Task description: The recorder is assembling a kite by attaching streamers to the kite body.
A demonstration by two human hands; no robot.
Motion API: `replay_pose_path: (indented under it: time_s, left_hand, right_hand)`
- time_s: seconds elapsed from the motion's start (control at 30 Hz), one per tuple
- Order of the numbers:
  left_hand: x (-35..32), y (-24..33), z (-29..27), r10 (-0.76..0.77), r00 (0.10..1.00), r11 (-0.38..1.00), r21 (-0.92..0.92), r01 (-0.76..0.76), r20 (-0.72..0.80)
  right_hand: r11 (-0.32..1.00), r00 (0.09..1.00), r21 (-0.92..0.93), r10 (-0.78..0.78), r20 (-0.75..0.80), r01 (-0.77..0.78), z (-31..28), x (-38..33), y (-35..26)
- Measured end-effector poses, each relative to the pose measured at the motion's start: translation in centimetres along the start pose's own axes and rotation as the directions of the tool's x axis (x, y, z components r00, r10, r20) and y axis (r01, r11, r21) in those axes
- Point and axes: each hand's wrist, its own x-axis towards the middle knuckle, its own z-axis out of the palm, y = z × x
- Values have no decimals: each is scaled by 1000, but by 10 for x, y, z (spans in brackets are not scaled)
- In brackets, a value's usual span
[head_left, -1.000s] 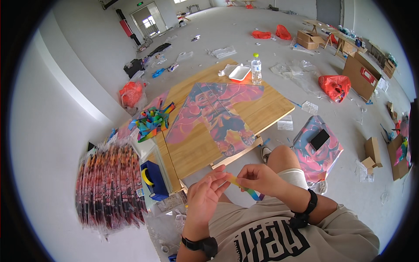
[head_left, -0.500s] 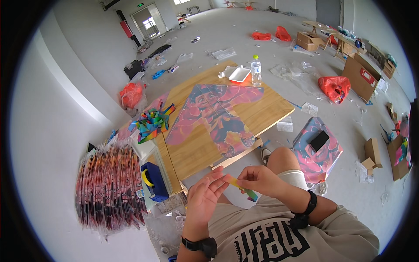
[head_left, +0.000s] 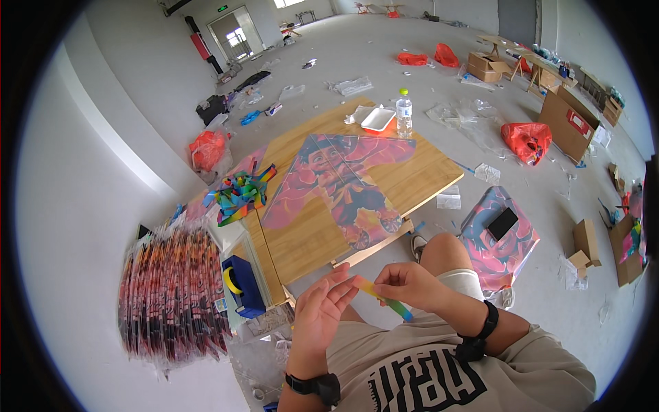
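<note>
A short rainbow ribbon (head_left: pixel 398 309) slants in front of my lap, pink and yellow at its upper end, green and blue at its lower one. My right hand (head_left: pixel 410 285) is closed in a pinch on its middle. With palm turned up and fingers stretched out, my left hand (head_left: pixel 322 302) meets the ribbon's pink end at its fingertips; whether it grips that end is hidden. Beyond my hands, a colourful printed kite sheet (head_left: pixel 322 172) lies flat on the wooden table (head_left: pixel 295 257). A heap of rainbow ribbons (head_left: pixel 241 196) rests on the table's left side.
Left of my hands stands a blue tape dispenser (head_left: pixel 244 285) with yellow tape, beside bundled plastic-wrapped printed pieces (head_left: pixel 175 292). A bottle (head_left: pixel 403 115) and a white tray (head_left: pixel 378 119) stand at the table's far edge. On the right, a phone (head_left: pixel 502 223) lies on a print-covered stool (head_left: pixel 480 257).
The ribbon's lower end has straightened and now extends farther down and right below my right hand. Both hands have stayed almost in place.
</note>
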Motion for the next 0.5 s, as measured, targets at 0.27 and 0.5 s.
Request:
replay_pose_path:
  time_s: [0.27, 0.5]
  left_hand:
    - [1, -1, -2, -16, 1000, 1000, -19, 16, -2]
    - [1, -1, -3, -4, 1000, 1000, -2, 4, -2]
  right_hand:
    - [1000, 1000, -2, 6, -6, -6, 1, 0, 1]
    - [1000, 1000, 2, 6, 2, -6, 0, 0, 2]
